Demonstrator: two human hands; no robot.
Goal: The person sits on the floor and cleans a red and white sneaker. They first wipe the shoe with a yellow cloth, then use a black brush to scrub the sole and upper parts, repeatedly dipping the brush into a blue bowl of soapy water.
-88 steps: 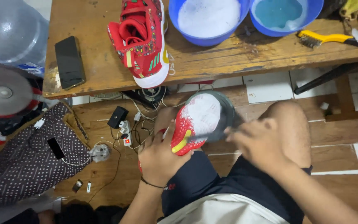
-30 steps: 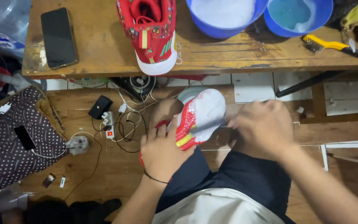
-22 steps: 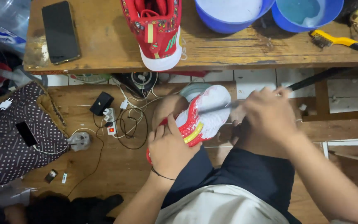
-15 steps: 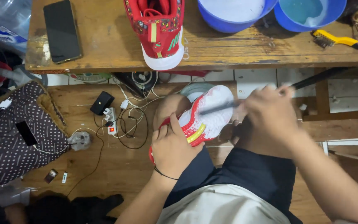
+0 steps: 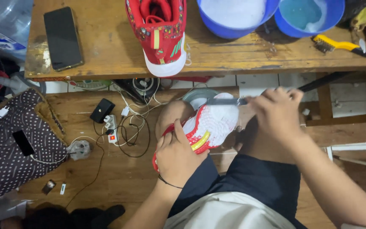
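Note:
My left hand [image 5: 176, 154] grips a red sneaker [image 5: 208, 127] held sole-up on my lap, its white and yellow sole facing the camera. My right hand [image 5: 278, 114] holds a thin dark tool [image 5: 227, 101] laid across the toe end of the sole. A second red sneaker [image 5: 159, 32] stands on the wooden table [image 5: 106, 51] above, toe towards me.
On the table are a black phone [image 5: 63, 38], two blue basins [image 5: 234, 15] with water, and a yellow-handled brush [image 5: 344, 44]. Below lie a power strip with tangled cables [image 5: 121, 127], a black adapter [image 5: 102, 110], a dotted dark bag [image 5: 13, 148] and a water jug [image 5: 1, 21].
The sneaker has been lifted and turned slightly in my lap. My right hand has slid outward to the right, with the thin tool now across the toe of the sole.

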